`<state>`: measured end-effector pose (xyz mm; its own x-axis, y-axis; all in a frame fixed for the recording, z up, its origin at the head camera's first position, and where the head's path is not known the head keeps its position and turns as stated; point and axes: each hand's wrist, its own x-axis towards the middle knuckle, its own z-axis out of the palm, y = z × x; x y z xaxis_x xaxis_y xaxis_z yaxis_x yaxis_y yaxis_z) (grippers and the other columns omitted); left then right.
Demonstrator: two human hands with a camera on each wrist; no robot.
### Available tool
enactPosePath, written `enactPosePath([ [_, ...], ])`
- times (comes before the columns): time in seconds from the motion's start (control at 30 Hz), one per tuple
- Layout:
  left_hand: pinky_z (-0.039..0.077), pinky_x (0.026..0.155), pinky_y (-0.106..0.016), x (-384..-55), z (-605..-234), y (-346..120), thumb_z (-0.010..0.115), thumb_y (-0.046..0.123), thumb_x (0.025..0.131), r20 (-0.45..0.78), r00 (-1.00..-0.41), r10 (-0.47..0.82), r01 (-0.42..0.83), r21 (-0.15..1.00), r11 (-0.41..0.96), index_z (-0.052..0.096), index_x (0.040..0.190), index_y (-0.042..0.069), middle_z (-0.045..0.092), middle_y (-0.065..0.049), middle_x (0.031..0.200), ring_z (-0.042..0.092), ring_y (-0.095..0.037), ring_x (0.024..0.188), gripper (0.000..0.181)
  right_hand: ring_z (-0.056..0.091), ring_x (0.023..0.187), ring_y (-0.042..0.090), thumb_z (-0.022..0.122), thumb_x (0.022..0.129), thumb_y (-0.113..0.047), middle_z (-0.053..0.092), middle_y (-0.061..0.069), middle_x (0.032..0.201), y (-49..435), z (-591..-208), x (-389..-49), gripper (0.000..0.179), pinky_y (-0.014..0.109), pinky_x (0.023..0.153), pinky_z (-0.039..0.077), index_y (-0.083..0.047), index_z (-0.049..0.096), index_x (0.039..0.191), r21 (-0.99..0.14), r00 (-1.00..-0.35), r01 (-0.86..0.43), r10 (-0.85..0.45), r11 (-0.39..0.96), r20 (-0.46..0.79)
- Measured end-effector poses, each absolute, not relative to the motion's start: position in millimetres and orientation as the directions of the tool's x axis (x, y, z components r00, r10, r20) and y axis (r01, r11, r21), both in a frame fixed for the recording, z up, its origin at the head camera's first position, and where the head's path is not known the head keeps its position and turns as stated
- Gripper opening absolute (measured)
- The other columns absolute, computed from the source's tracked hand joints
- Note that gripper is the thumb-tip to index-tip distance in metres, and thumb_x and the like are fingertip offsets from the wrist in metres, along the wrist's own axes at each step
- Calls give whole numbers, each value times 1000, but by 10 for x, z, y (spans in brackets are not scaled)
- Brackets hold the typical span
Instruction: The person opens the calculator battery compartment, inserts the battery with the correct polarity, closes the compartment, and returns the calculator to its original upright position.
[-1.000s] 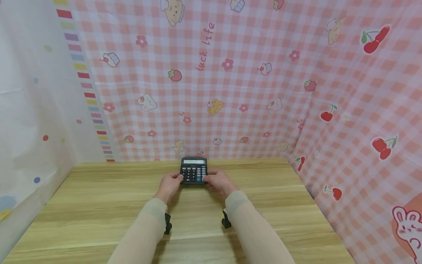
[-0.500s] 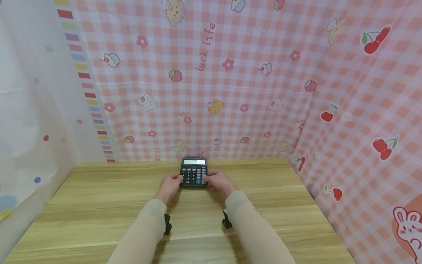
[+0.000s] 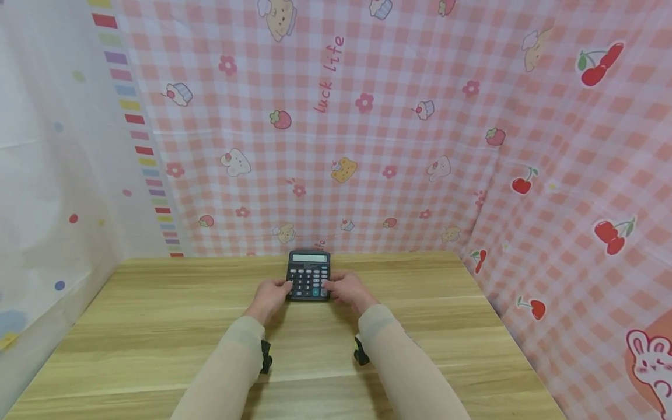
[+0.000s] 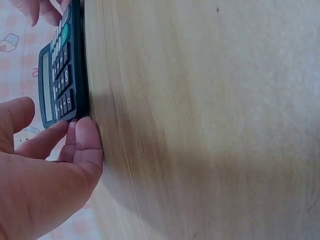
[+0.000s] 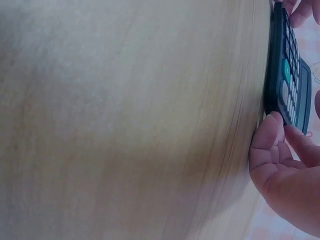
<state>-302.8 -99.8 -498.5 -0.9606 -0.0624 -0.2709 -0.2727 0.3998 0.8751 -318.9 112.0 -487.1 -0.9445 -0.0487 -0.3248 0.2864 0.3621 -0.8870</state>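
A black calculator (image 3: 308,277) with dark and white keys, one green key and a grey display stands at the table's far edge, facing me. My left hand (image 3: 269,297) holds its left side, thumb over the face beside the keys in the head view. Opposite, my right hand (image 3: 350,290) holds the right side, thumb near the lower right keys. In the left wrist view, curled fingers (image 4: 87,137) touch the corner of the calculator, close to the wood. The right wrist view likewise shows bent fingers (image 5: 267,137) at the other corner, with the near edge low over the tabletop.
The wooden table (image 3: 157,338) spreads around and in front of both arms. A pink checked cloth (image 3: 388,198) hangs right behind the calculator and along the right side; white cloth (image 3: 52,175) hangs on the left. Dark straps (image 3: 360,351) show under the sleeves.
The calculator's face looks taller now, its near edge lower in the head view and its keys plainer. A bright glare crossed the display half a second ago and is gone. Both hands keep their hold.
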Motion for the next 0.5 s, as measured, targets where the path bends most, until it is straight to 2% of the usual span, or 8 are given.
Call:
enactPosePath([
  [0.2, 38, 126, -57, -3037, -4984, -995, 52, 28, 112, -273, -960, -60, -272, 858, 436, 52, 153, -5, 50, -28, 160, 46, -42, 152, 53, 69, 112, 28, 70, 104, -21, 68, 20, 135, 1116, -4879, -3195, 46, 41, 97, 61, 4, 62, 142, -883, -947, 273, -53, 382, -316],
  [0.3, 40, 125, -56, -3024, -4990, -999, 54, 27, 111, -233, -972, -42, -223, 843, 490, 54, 151, -8, 54, -29, 157, 49, -43, 150, 53, 68, 109, 26, 70, 105, -22, 69, 18, 136, 1125, -4885, -3192, 47, 39, 95, 62, 2, 62, 144, -872, -950, 251, -68, 420, -306],
  [0.37, 42, 124, -56, -3009, -4993, -1008, 55, 27, 111, -196, -980, -21, -177, 829, 531, 55, 149, -10, 56, -30, 154, 51, -44, 147, 52, 69, 107, 26, 69, 105, -23, 70, 19, 134, 1136, -4891, -3182, 49, 41, 95, 61, 2, 61, 146, -862, -955, 203, -100, 465, -279],
  [0.5, 44, 122, -57, -2965, -4990, -1038, 56, 25, 110, -115, -993, 31, -71, 780, 622, 55, 146, -14, 59, -32, 149, 55, -45, 144, 53, 68, 115, 27, 70, 105, -30, 71, 19, 136, 1165, -4903, -3143, 56, 48, 107, 57, 0, 59, 150, -786, -965, 38, -180, 618, -189],
])
